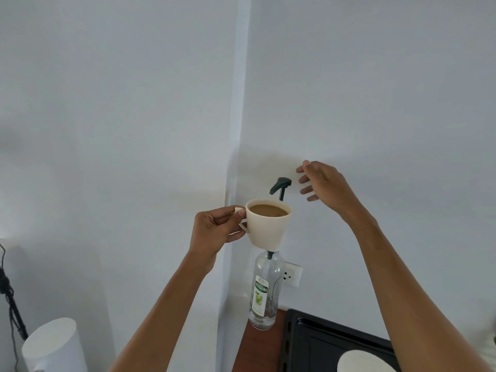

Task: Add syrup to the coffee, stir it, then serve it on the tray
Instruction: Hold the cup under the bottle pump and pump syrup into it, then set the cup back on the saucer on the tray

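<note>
My left hand [214, 226] pinches the handle of a cream cup [267, 229] filled with milky coffee, held in the air in front of the syrup bottle. The clear syrup bottle [264, 291] stands on the brown table, its neck hidden behind the cup. Its dark pump head [280, 185] rises above the cup's rim, spout pointing left and down. My right hand [322, 183] hovers just right of the pump head, fingers spread, touching nothing. A black tray [322, 342] lies at the lower right with a white saucer [362, 362] on it.
A white wall fills most of the view, with a socket [291, 275] behind the bottle. The brown table [257, 350] ends at its left edge near the bottle. A white cylinder [53, 347] and a black stand with cables [8, 291] are at the lower left.
</note>
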Tool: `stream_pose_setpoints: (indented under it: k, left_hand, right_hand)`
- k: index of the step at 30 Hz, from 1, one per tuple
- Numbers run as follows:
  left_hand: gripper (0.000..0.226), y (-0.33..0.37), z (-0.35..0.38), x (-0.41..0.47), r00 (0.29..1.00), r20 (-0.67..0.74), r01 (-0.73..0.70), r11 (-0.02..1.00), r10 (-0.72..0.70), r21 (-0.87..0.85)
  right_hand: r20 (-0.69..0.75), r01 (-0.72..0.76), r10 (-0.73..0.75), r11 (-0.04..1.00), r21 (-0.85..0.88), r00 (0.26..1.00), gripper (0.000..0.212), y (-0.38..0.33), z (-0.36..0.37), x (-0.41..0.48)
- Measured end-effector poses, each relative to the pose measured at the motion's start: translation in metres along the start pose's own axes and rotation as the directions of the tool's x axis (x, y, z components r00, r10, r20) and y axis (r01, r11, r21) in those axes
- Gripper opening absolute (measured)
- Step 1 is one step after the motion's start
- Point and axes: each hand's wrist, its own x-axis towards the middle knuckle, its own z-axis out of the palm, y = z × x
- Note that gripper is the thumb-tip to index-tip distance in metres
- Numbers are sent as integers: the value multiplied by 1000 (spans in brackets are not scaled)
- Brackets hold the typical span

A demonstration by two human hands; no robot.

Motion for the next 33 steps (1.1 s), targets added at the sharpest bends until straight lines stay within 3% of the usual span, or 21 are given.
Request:
stream_pose_setpoints:
  k: [7, 13, 18, 25, 33]
  left_hand:
    - [21, -27, 13, -27, 998, 23, 57, 998, -57, -2]
    - [17, -54, 30, -51, 993, 45, 109, 994, -109, -1]
    - [17, -78, 51, -75, 985, 66, 161, 987, -160, -10]
    - [16, -117, 89, -116, 963, 99, 254, 967, -251, -25]
    - [18, -155, 125, -158, 934, 154, 329, 944, -323, -15]
  right_hand:
    - [117, -114, 102, 988, 103, 988, 35, 33, -10, -76]
    - [222, -177, 129, 962, 210, 966, 49, 58, -7, -148]
    - [180, -158, 115, 956, 246, 977, 44, 84, -14, -191]
    - [151, -169, 143, 969, 178, 978, 59, 127, -43, -235]
    - [164, -253, 217, 936, 244, 962, 62, 169, -71, -283]
